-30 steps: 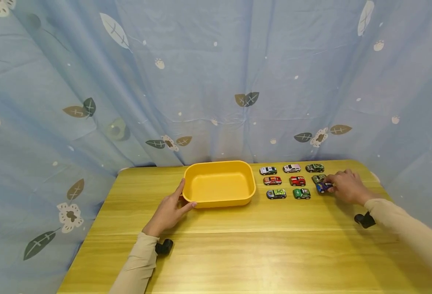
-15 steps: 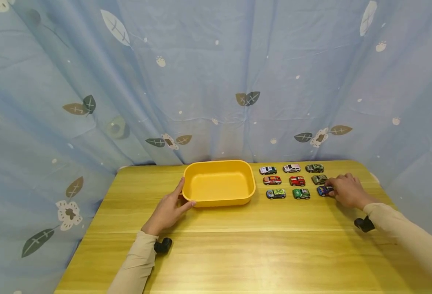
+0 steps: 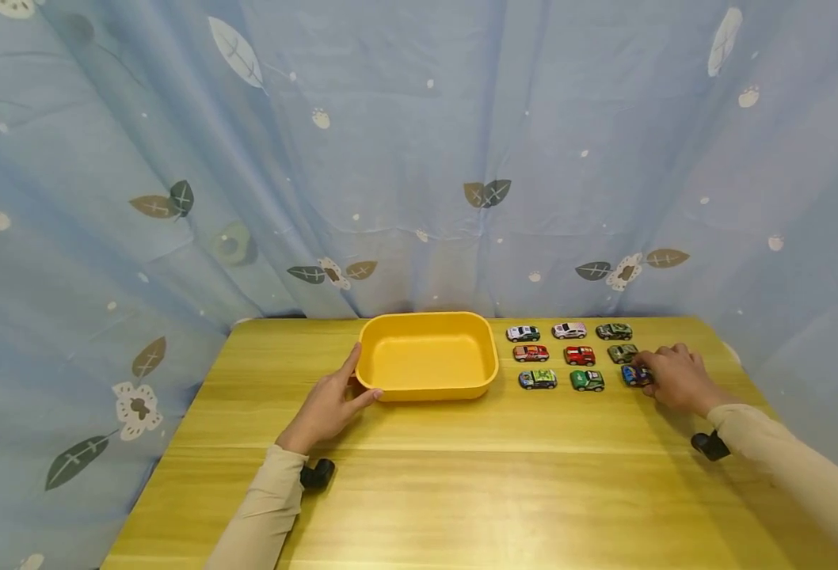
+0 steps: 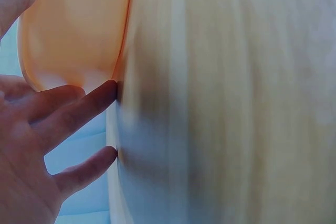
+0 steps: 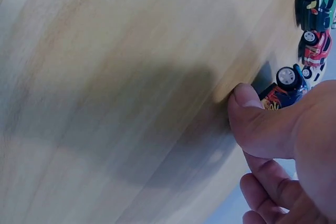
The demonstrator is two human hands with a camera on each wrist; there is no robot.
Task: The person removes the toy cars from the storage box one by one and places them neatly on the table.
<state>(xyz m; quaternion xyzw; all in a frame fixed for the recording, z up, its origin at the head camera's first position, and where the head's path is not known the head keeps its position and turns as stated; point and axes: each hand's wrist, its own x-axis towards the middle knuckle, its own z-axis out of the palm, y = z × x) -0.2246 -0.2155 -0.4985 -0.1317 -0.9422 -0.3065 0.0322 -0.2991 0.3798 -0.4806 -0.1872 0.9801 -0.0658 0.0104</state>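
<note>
- The right hand (image 3: 678, 378) is pinching a small blue toy car (image 3: 634, 375) at the right end of the front row of cars on the wooden table (image 3: 462, 483); the thumb (image 5: 252, 114) is curled against the car's side.
- In the right wrist view the blue toy car (image 5: 283, 88) is showing a dark blue body with red and orange flame marks on its side, a black tyre and a pale hub, and it is sitting with its wheels on the table.
- Beside it, a green car (image 3: 587, 381) and a light blue and green car (image 3: 537, 379) are standing in the same row, with two more rows of three cars behind.
- The left hand (image 3: 328, 405) is resting against the near left corner of the yellow tray (image 3: 426, 389) with fingers straight and spread, the thumb along the tray's left wall, not gripping it.
- The yellow tray is sitting left of the cars, near them but apart.
</note>
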